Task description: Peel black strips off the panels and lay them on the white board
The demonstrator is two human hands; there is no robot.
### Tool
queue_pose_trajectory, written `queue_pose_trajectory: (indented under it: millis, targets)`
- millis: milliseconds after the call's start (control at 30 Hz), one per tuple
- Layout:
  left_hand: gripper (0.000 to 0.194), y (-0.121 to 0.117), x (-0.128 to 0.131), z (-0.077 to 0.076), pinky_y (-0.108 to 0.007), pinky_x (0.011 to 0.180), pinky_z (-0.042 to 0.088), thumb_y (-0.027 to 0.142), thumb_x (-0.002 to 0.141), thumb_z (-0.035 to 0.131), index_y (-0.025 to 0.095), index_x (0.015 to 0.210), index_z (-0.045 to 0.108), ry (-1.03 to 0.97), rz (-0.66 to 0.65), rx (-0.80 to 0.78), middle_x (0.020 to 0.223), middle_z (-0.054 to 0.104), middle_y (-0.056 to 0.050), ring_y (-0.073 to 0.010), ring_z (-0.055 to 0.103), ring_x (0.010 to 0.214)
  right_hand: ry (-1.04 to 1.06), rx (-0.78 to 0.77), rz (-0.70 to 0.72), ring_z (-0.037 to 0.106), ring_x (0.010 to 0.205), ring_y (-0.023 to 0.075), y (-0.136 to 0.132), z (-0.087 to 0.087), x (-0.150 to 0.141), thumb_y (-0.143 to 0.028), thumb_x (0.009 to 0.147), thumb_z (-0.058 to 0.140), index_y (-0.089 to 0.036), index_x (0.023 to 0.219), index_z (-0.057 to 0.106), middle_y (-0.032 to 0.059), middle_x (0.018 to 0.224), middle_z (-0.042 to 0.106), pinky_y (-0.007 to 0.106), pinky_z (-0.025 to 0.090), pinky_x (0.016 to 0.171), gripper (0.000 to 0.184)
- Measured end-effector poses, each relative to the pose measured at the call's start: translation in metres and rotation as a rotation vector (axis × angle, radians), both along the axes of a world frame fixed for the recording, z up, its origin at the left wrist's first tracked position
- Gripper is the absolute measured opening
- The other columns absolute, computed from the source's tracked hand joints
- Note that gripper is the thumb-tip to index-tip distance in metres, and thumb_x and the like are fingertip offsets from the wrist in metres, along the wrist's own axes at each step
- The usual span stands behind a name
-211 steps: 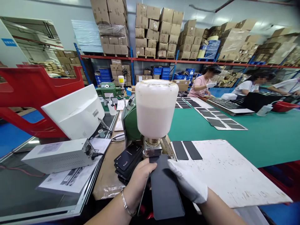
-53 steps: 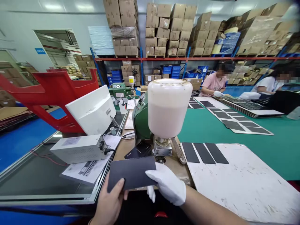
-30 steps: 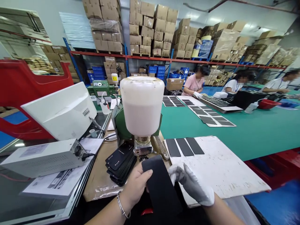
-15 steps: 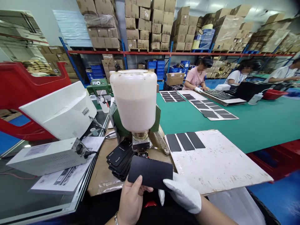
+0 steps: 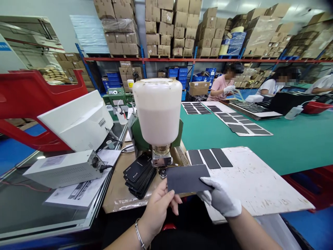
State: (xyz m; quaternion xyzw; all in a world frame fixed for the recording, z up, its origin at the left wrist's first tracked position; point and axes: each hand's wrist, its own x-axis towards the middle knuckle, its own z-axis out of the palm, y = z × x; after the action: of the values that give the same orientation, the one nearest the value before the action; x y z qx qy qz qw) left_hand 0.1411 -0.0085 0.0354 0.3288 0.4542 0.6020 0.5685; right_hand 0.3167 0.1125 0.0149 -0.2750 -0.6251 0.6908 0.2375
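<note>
A flat black rectangular panel [image 5: 187, 177] is held level in front of me, before the machine with the white bottle. Bare, with a bracelet at the wrist, my left hand [image 5: 162, 203] grips the panel's lower left corner, its thumb at the edge and some fingers behind. My right hand [image 5: 223, 198], in a white glove, pinches the right end with the thumb on the face. To the left of the panel lies a stack of black panels [image 5: 139, 173] with small holes and pale marks. Three similar dark panels [image 5: 209, 159] lie on a white board [image 5: 256, 177] at the right.
A machine carrying a large white bottle [image 5: 158, 113] stands straight ahead. On the left are a white monitor [image 5: 75, 121] and a grey metal box [image 5: 63, 170] with a cable. A green table [image 5: 200, 132] extends right, bearing boards of dark panels [image 5: 238, 121]; co-workers [image 5: 221, 83] sit beyond.
The panel and both my hands have moved up and to the right, towards the white board. My view has turned slightly left. A co-worker's gloved hands have risen.
</note>
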Motion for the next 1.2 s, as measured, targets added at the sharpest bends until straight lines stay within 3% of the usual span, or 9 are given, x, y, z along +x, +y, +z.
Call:
queue_pose_trajectory:
  millis: [133, 200, 367, 533, 700, 800, 967, 1067, 1200]
  targets:
    - [0.036, 0.007, 0.001, 0.006, -0.021, 0.051, 0.039, 0.029, 0.088, 0.048, 0.016, 0.122, 0.047, -0.002, -0.033, 0.027, 0.07, 0.062, -0.001, -0.0083, 0.053, 0.046, 0.215, -0.359, -0.057, 0.037, 0.033, 0.0118, 0.007, 0.012, 0.001, -0.039, 0.083, 0.047, -0.022, 0.033, 0.038, -0.0024, 0.031, 0.031, 0.029, 0.031, 0.046, 0.053]
    - [0.035, 0.007, -0.001, 0.009, -0.021, 0.052, 0.039, 0.029, 0.088, 0.048, 0.016, 0.121, 0.047, -0.013, -0.03, 0.034, 0.071, 0.063, -0.002, -0.0084, 0.054, 0.047, 0.263, -0.442, -0.031, 0.038, 0.032, 0.0112, 0.008, 0.017, -0.003, -0.036, 0.082, 0.049, -0.021, 0.033, 0.039, -0.0023, 0.03, 0.033, 0.028, 0.029, 0.045, 0.052]
    - [0.035, -0.008, -0.018, 0.019, -0.021, 0.054, 0.04, 0.027, 0.088, 0.049, 0.017, 0.122, 0.049, -0.028, 0.039, 0.043, 0.071, 0.063, -0.002, -0.0088, 0.054, 0.049, 0.28, -0.496, 0.033, 0.043, 0.032, 0.0121, -0.002, 0.028, -0.026, -0.037, 0.083, 0.048, -0.019, 0.033, 0.042, -0.0009, 0.029, 0.036, 0.028, 0.031, 0.045, 0.054]
    - [0.034, -0.038, -0.047, 0.026, -0.021, 0.054, 0.041, 0.023, 0.087, 0.05, 0.016, 0.119, 0.05, -0.057, 0.248, 0.027, 0.071, 0.065, -0.003, -0.0099, 0.054, 0.052, 0.307, -0.468, 0.098, 0.044, 0.032, 0.0119, -0.03, 0.04, -0.072, -0.035, 0.084, 0.047, -0.017, 0.036, 0.047, 0.0001, 0.03, 0.042, 0.027, 0.033, 0.044, 0.051]
    - [0.014, -0.066, -0.062, 0.023, -0.025, 0.054, 0.042, 0.03, 0.083, 0.056, 0.018, 0.09, 0.059, -0.039, 0.459, 0.065, 0.071, 0.064, -0.002, -0.0118, 0.052, 0.054, 0.356, -0.473, 0.179, 0.044, 0.03, 0.012, -0.06, 0.045, -0.123, -0.037, 0.08, 0.053, -0.017, 0.05, 0.053, -0.0016, 0.034, 0.048, 0.026, 0.035, 0.039, 0.036]
    - [0.023, -0.071, -0.06, 0.022, -0.026, 0.057, 0.043, 0.037, 0.081, 0.059, 0.016, 0.074, 0.062, 0.017, 0.529, 0.05, 0.065, 0.061, -0.002, -0.0131, 0.05, 0.056, 0.367, -0.446, 0.239, 0.045, 0.03, 0.0119, -0.069, 0.046, -0.136, -0.039, 0.078, 0.055, -0.014, 0.065, 0.058, -0.0014, 0.039, 0.053, 0.024, 0.035, 0.036, 0.028]
    - [0.032, -0.067, -0.054, 0.011, -0.028, 0.064, 0.044, 0.036, 0.084, 0.054, 0.016, 0.06, 0.062, 0.052, 0.493, 0.07, 0.058, 0.058, -0.003, -0.016, 0.053, 0.061, 0.294, -0.312, 0.365, 0.057, 0.047, 0.0144, -0.061, 0.044, -0.115, -0.042, 0.076, 0.063, -0.014, 0.097, 0.061, 0.0023, 0.06, 0.063, 0.025, 0.043, 0.047, 0.035]
    - [0.021, -0.058, -0.05, -0.006, -0.029, 0.06, 0.045, 0.031, 0.083, 0.055, 0.017, 0.069, 0.064, 0.004, 0.458, 0.097, 0.06, 0.06, -0.002, -0.0161, 0.053, 0.059, 0.273, -0.328, 0.245, 0.06, 0.062, 0.0163, -0.045, 0.037, -0.086, -0.048, 0.08, 0.057, -0.021, 0.11, 0.059, 0.0048, 0.077, 0.067, 0.029, 0.046, 0.06, 0.04]
    - [0.011, -0.033, -0.041, -0.017, -0.025, 0.047, 0.042, 0.027, 0.079, 0.058, 0.018, 0.074, 0.063, 0.005, 0.218, 0.032, 0.061, 0.062, -0.002, -0.0145, 0.054, 0.053, 0.237, -0.35, 0.087, 0.062, 0.066, 0.0177, -0.024, 0.024, -0.049, -0.058, 0.086, 0.04, -0.015, 0.107, 0.063, 0.0067, 0.074, 0.068, 0.032, 0.046, 0.067, 0.053]
